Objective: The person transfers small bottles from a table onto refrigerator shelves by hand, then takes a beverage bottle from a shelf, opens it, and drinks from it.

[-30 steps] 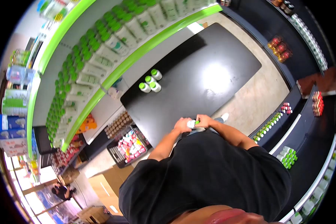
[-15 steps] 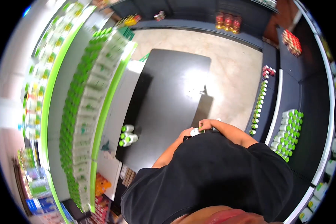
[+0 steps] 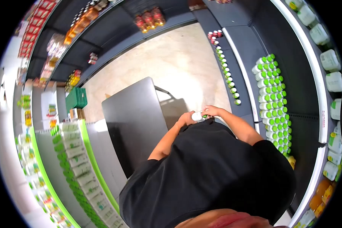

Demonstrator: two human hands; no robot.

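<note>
In front of my waist, my left hand [image 3: 186, 118] is closed around a small white bottle [image 3: 196, 116]. My right hand [image 3: 212, 111] meets it from the other side, its fingers bent over the bottle's green cap end. The bottle lies tilted between both hands, close against the black shirt. Parts of the fingertips and the bottle's lower side are hidden by the hands and shirt.
A dark table [image 3: 135, 121] stands ahead to the left. On the right, rows of green-capped white bottles [image 3: 271, 102] fill a dark shelf, with a line of smaller bottles [image 3: 226, 72] on a lower ledge. Green-edged shelving [image 3: 97, 163] with packed bottles is at left.
My view and body have turned to the right, so the table and left shelves shift left and the right shelf comes closer to centre. Both hands stay on the bottle.
</note>
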